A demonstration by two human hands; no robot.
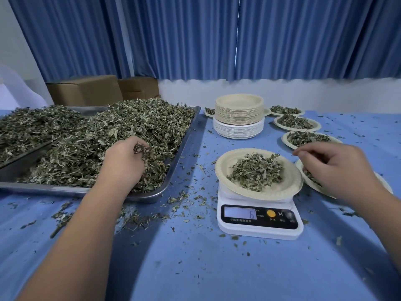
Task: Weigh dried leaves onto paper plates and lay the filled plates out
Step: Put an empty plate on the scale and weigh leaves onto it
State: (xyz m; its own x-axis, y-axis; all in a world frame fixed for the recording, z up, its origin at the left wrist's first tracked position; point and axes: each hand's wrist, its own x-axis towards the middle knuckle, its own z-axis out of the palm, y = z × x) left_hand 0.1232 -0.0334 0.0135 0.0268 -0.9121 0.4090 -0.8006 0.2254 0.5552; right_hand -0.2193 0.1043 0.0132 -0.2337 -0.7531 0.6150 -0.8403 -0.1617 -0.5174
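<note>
A paper plate (224, 168) with a small heap of dried leaves (256, 171) sits on a white digital scale (259, 229), whose display reads 6. My left hand (124, 159) is in the heaped dried leaves (130, 122) of a metal tray (182, 153), with its fingers curled round a clump of them. To the right of the scale, my right hand (332, 166) hovers above another filled plate (388, 185), its fingers loosely curled and its thumb and forefinger close together; nothing shows between them.
A stack of empty paper plates (238, 116) stands behind the scale. Several filled plates (297, 122) lie in a row at the right. A second tray of leaves (28, 129) lies at the left. Cardboard boxes (86, 90) and blue curtains are behind. Leaf crumbs litter the blue cloth.
</note>
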